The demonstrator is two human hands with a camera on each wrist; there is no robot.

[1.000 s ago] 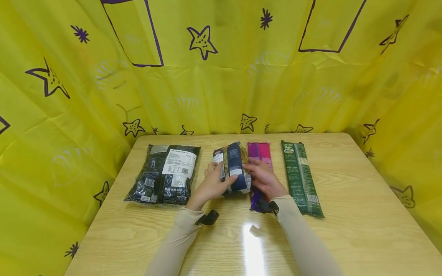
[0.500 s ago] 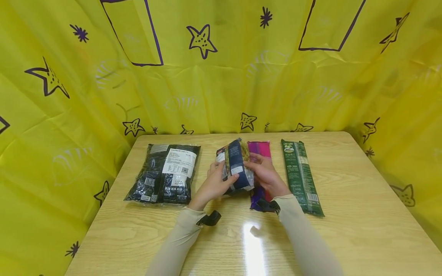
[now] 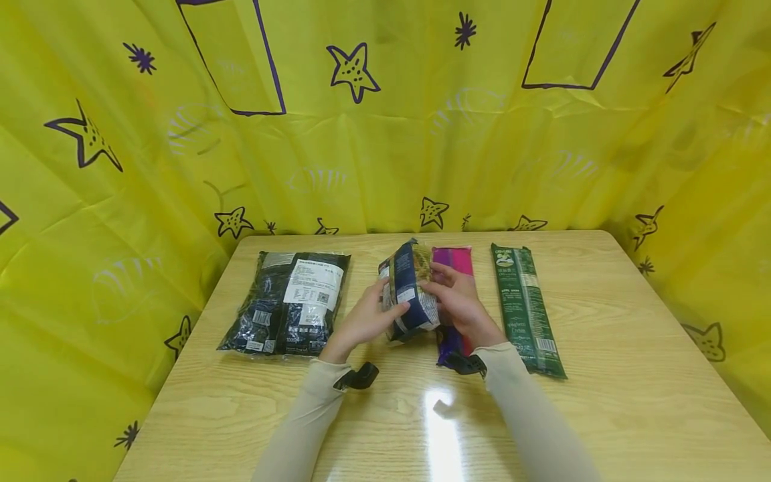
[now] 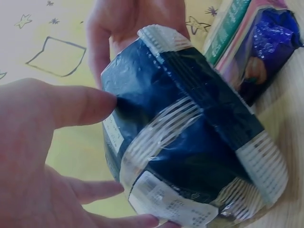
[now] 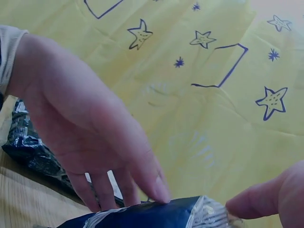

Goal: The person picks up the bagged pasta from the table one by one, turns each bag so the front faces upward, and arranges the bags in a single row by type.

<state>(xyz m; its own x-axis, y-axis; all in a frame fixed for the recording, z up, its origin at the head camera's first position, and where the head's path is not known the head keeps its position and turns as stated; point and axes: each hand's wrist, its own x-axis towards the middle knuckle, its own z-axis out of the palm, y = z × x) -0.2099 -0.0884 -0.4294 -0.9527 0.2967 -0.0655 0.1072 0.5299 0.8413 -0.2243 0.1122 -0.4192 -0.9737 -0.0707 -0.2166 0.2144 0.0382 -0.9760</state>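
Observation:
My left hand (image 3: 365,320) and right hand (image 3: 462,302) hold a navy bag of pasta (image 3: 402,273) between them, tilted over the middle of the table. Yellowish pasta shows through its clear window in the head view. The left thumb lies on the navy face, the left fingers along the far left side. The right hand grips the opposite side, its fingers partly hidden behind the bag. In the left wrist view, the crimped end of the bag (image 4: 156,128) faces the camera, with a white label low on it. In the right wrist view only the bag's top edge (image 5: 156,213) shows.
A pink and purple pack (image 3: 453,261) lies partly under the right hand. Right of it is a green spaghetti pack (image 3: 523,308). On the left lies a large black bag (image 3: 265,314) with a white label. A yellow curtain (image 3: 385,154) hangs behind the wooden table (image 3: 614,375).
The navy bag has turned and tipped in the hands, moving slightly right, so its pasta window shows more. The right fingers have shifted up its side. The packs on the table have stayed put.

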